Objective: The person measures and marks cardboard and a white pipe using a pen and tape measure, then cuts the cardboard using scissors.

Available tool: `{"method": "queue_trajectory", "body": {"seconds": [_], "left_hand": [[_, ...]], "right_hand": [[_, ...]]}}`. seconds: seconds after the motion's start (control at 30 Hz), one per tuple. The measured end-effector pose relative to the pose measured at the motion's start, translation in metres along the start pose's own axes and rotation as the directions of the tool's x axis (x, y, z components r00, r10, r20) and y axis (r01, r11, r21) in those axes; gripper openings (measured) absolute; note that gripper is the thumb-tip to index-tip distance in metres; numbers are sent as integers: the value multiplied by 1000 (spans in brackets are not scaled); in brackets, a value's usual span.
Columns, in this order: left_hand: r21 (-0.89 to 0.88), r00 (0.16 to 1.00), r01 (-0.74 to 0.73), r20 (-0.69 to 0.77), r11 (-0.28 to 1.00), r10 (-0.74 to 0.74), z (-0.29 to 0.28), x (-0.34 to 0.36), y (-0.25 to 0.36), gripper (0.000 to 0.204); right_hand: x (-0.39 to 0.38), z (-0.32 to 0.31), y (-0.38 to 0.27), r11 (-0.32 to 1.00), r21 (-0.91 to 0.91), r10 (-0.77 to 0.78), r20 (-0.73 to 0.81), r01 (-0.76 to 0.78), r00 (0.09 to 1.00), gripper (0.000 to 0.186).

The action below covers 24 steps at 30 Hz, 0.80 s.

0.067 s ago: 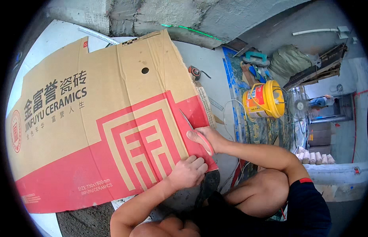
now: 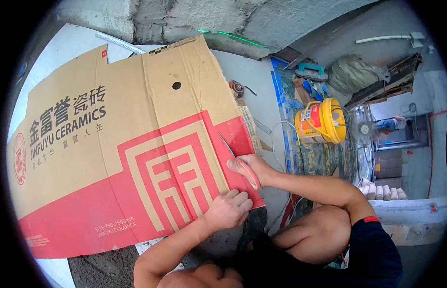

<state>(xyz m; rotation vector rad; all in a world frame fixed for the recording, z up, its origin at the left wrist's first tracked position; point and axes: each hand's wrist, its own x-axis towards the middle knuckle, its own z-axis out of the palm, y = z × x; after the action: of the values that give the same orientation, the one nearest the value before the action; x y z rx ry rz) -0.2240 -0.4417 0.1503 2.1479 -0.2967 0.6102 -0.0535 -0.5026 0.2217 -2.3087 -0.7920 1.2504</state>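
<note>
A large flattened cardboard sheet (image 2: 132,96), tan with a red printed band, lies spread out before me. My right hand (image 2: 252,169) grips a pair of scissors (image 2: 250,175) with pink-red handles. One pointed blade shows on top of the red part of the cardboard; whether the other blade is beneath it is hidden. Close to the scissors, my left hand (image 2: 229,209) is closed on the cardboard's near right edge, fingers curled over it.
A tape measure (image 2: 237,88) lies beside the cardboard's right edge. A metal ruler (image 2: 118,44) lies beyond its far edge. A yellow bucket (image 2: 320,121) stands at right, with a fan (image 2: 363,127) behind it and a teal-handled trowel (image 2: 312,72) farther back. A rough wall (image 2: 204,19) bounds the far side.
</note>
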Motion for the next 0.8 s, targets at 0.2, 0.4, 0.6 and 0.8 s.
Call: {"method": "queue_trajectory", "body": {"seconds": [0.2, 0.4, 0.6, 0.8], "left_hand": [[-2, 1000, -16, -8, 1000, 16, -1, 0, -1, 25], [-32, 1000, -14, 3, 999, 14, -7, 1, 4, 24], [-35, 1000, -12, -4, 999, 12, -10, 2, 5, 24], [-47, 1000, -12, -3, 999, 12, -10, 0, 4, 24]], "right_hand": [[-2, 1, -3, 999, -3, -33, -24, 33, 999, 64], [10, -3, -5, 997, 53, 57, 4, -57, 998, 63], [14, -5, -13, 998, -50, -27, -31, 26, 999, 63], [14, -5, -12, 993, -118, -22, -45, 17, 999, 66]]}}
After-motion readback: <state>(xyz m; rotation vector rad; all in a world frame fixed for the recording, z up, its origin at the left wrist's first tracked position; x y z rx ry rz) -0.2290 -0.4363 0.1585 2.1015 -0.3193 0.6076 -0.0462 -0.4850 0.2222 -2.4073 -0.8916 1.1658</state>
